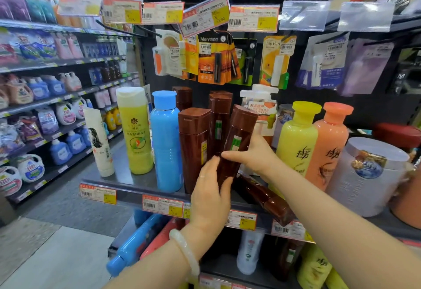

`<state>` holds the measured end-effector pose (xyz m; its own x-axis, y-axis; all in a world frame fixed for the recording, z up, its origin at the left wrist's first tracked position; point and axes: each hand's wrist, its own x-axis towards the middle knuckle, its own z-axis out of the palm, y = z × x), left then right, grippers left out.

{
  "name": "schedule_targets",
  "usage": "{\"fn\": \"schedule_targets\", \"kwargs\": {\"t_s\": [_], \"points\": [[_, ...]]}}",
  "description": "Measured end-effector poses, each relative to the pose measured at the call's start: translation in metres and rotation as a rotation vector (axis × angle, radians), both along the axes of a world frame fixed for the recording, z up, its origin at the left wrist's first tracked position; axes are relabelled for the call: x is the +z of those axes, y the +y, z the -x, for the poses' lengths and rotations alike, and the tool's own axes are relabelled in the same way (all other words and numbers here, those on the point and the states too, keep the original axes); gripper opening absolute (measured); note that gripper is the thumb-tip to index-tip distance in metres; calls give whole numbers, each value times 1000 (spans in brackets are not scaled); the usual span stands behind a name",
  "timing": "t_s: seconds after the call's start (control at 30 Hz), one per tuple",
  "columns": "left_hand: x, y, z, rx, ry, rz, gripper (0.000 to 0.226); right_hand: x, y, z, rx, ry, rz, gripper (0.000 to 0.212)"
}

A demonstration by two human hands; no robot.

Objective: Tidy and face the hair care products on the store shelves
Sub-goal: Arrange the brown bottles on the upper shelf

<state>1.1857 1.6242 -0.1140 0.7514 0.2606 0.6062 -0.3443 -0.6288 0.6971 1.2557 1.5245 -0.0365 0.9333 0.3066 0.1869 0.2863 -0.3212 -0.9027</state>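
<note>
Both hands are gripping one tilted brown bottle (237, 143) on the shelf (132, 194): the left hand (210, 194) is clasping its base, the right hand (255, 153) its middle. Another brown bottle (265, 196) is lying flat beside it.

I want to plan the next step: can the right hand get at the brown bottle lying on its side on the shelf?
Probably yes. The fallen brown bottle lies at the shelf's front edge just below the right hand, nothing covering it, but both hands hold a tilted brown bottle.
</note>
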Motion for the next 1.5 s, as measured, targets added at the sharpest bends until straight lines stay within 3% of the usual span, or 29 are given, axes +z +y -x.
{"fn": "schedule_targets", "kwargs": {"t_s": [0.07,0.13,0.3,0.63,0.93,1.1,1.23,1.33,1.5], "points": [[-9,11,8,87,-158,27,26,-1,1,-1,-41,1,15,69],[-11,23,11,214,-207,122,33,0,3,0,-32,6,9,67],[-2,42,1,287,23,250,63,4,10,3,81,80,52,62],[-3,41,-1,300,133,89,60,-11,6,8,69,119,163,65],[-3,35,-5,266,170,76,58,-12,10,10,12,57,182,65],[-10,38,-6,205,130,152,62,-7,-2,20,-42,19,321,73],[-18,33,6,192,-30,141,59,1,-39,53,-98,-171,620,62],[-27,24,16,116,-191,81,50,-11,-63,78,-98,-203,839,68],[-37,-4,17,-233,1,-149,57,-35,-73,88,-139,-184,914,73]]}}
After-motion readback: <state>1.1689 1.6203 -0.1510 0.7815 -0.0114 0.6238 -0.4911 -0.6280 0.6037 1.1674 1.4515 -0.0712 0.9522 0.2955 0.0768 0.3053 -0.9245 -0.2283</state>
